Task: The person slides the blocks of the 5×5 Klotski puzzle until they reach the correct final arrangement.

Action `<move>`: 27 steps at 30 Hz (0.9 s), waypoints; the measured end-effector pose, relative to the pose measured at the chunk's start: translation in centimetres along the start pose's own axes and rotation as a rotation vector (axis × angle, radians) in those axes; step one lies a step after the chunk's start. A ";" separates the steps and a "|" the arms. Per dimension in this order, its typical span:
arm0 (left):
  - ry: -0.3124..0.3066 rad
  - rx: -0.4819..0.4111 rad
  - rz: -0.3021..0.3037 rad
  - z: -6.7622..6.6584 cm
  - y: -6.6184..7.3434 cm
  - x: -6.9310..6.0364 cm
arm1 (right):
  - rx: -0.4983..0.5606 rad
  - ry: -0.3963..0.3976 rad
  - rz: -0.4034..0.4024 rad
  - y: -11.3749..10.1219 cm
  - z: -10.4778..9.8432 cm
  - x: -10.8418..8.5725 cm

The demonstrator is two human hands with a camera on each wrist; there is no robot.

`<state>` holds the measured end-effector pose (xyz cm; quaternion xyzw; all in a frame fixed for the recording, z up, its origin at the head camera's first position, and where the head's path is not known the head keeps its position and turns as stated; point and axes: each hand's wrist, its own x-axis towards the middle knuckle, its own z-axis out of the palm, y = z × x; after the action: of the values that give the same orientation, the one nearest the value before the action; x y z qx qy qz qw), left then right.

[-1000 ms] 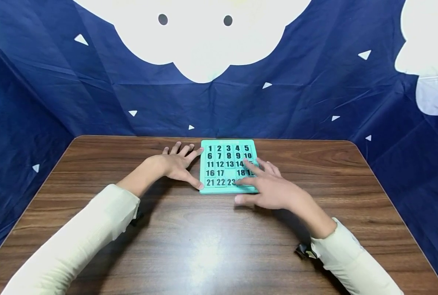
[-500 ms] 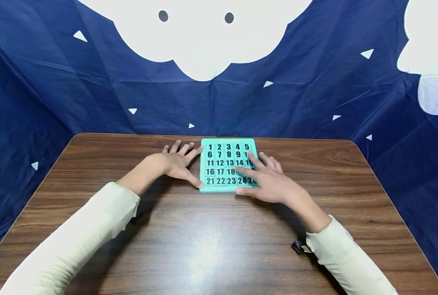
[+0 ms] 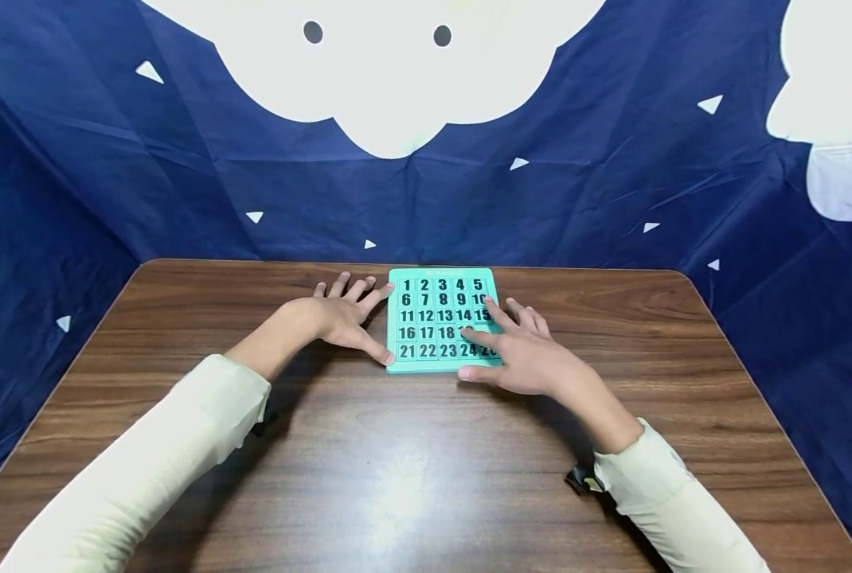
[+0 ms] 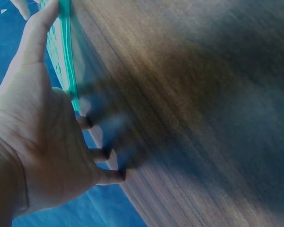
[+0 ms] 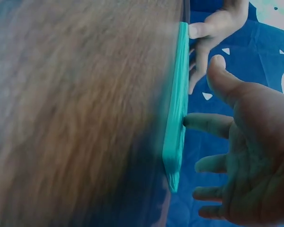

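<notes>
A teal sliding number puzzle (image 3: 440, 272) lies flat near the table's far edge, its black-numbered tiles facing up. My left hand (image 3: 343, 322) is spread beside it, thumb and index fingertips touching its left edge. Over the lower right part, my right hand (image 3: 529, 358) reaches in with extended fingers. Its index fingertip touches the 19 tile (image 3: 464, 332), partly covering the number. In the right wrist view, that fingertip meets the top face of the puzzle (image 5: 175, 104), while the thumb and other fingers stand apart from it. The right hand hides part of the right-hand column.
The brown wood-grain table (image 3: 397, 446) has a glare spot near its middle front. A dark blue cloth (image 3: 182, 183) with white cloud shapes and small triangles hangs behind and at both sides. Pale sleeves cover both forearms.
The 18 tile has slid one place left, then the 19 tile has followed beside it. The right hand has moved slightly up the board. The left hand has stayed at the left edge.
</notes>
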<state>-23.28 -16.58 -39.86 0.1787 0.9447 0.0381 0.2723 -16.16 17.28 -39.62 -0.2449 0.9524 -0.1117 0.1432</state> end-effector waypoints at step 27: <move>-0.001 0.009 0.014 -0.2 -0.4 0.0 | 0.009 0.013 0.088 2.4 0.3 -1.7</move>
<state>-23.49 -16.97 -39.78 0.1865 0.9434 0.0356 0.2718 -15.64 20.15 -40.16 -0.2014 0.9627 -0.1109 0.1429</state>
